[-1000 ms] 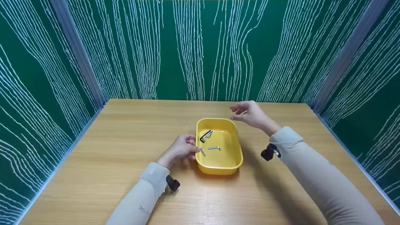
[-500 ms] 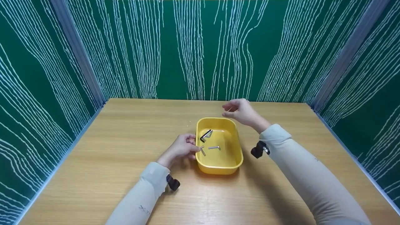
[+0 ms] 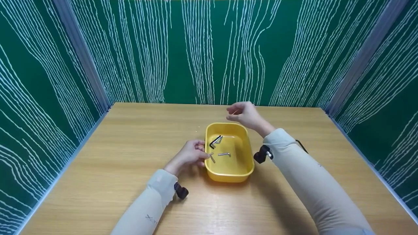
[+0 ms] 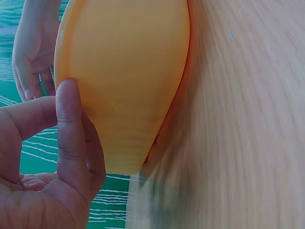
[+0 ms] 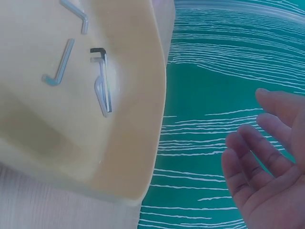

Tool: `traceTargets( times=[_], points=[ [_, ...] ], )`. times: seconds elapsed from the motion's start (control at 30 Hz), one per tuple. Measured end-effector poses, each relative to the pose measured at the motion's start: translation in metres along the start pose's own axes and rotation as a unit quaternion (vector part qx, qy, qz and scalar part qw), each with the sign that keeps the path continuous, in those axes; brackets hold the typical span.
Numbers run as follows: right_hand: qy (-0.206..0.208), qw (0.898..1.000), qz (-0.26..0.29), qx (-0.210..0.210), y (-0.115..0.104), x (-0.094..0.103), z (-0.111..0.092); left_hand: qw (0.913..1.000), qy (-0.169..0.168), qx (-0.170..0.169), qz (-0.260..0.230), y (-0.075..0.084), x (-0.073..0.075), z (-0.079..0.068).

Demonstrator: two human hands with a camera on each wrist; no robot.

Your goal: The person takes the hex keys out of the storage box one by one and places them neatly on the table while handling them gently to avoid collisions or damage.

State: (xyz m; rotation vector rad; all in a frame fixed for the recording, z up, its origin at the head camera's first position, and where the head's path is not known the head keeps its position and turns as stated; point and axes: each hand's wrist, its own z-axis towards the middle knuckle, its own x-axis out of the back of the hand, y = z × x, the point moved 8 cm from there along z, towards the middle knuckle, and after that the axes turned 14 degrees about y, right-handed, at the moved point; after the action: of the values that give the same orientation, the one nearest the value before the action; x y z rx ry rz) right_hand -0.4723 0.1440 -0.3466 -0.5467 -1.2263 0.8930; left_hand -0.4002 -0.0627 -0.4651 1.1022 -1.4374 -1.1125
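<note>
A yellow plastic tub (image 3: 236, 164) stands on the wooden table, with several L-shaped hex keys inside. One black hex key (image 3: 214, 142) lies at its left, against a silver one (image 5: 101, 98). Nearer the front lie two more silver hex keys, one (image 3: 224, 154) crosswise and the other (image 3: 213, 158) by the left wall. My left hand (image 3: 189, 152) grips the tub's left rim, thumb over the edge and fingers outside. Beyond the far rim, my right hand (image 3: 248, 115) hovers with loosely bent fingers; in the right wrist view its palm (image 5: 271, 191) holds nothing.
A thin black bent object (image 3: 302, 146) shows on the right, partly hidden behind the right forearm. Tiny pale specks (image 3: 198, 128) dot the table (image 3: 147, 130) left of the tub. Green walls (image 3: 176, 65) with white wavy lines enclose the back and sides.
My right hand has moved left and slightly away, across the tub's far rim. The thin black object has come into sight behind that forearm. The left hand and tub stay put.
</note>
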Motion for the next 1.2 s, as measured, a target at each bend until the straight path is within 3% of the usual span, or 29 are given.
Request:
traceTargets(
  times=[0.43,0.93,1.2],
  points=[
    [-0.003,1.000,0.020,-0.011,0.004,-0.019,0.006,0.9998,0.008,0.013,-0.016,-0.002,-0.003,0.000],
    [-0.094,0.995,0.021,0.028,0.011,-0.049,0.006,0.9999,0.004,0.005,-0.015,0.001,-0.002,-0.001],
    [-0.150,0.987,-0.018,0.062,0.016,-0.065,0.003,0.9998,0.006,0.006,-0.019,0.000,-0.002,0.000]
  ],
)
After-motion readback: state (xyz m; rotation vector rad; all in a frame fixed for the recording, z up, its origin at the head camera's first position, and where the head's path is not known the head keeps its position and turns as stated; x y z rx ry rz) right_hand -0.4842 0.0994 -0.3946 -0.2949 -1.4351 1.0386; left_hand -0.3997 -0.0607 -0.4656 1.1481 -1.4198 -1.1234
